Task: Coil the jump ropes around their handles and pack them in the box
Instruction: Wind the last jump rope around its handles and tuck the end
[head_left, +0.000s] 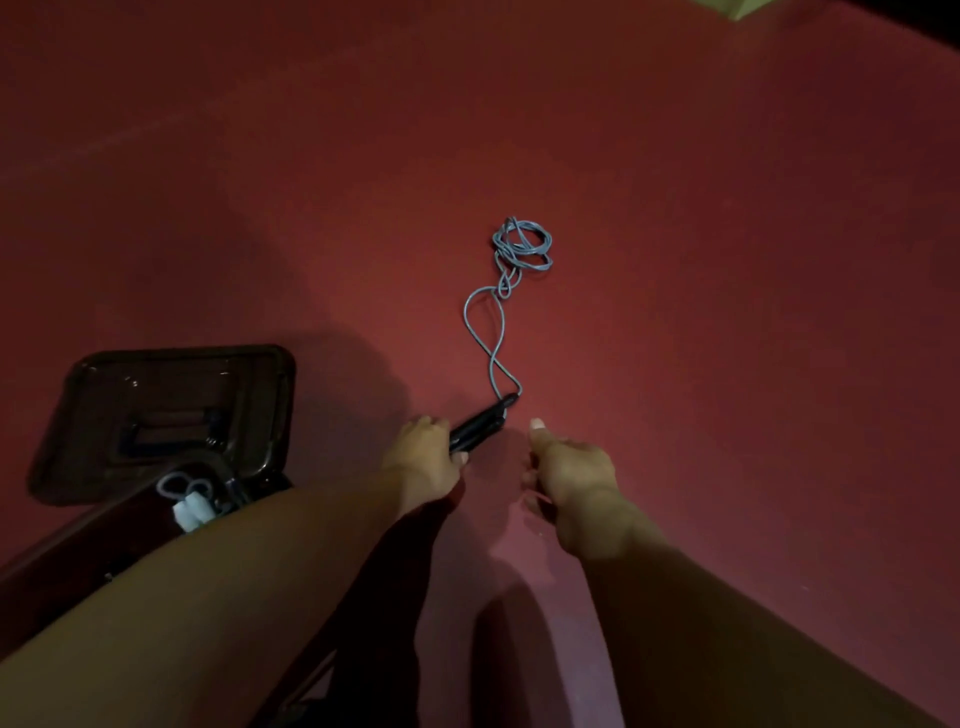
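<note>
A blue-grey jump rope (498, 317) lies on the red floor, tangled into a small heap at its far end and running in loops back to two black handles (480, 423). My left hand (428, 452) grips the near ends of those handles, held side by side. My right hand (566, 467) hovers just to the right of them, fingers curled and thumb pointing forward, with nothing visible in it. At the left stands the dark box (72, 551), its lid (161, 415) swung open. Inside it lies another rope with pale handles (189, 506), partly hidden by my left forearm.
The red carpeted floor (727, 312) stretches all round. A pale object (727, 8) shows at the top edge, far right. A dark shape (384, 623) lies between my forearms at the bottom.
</note>
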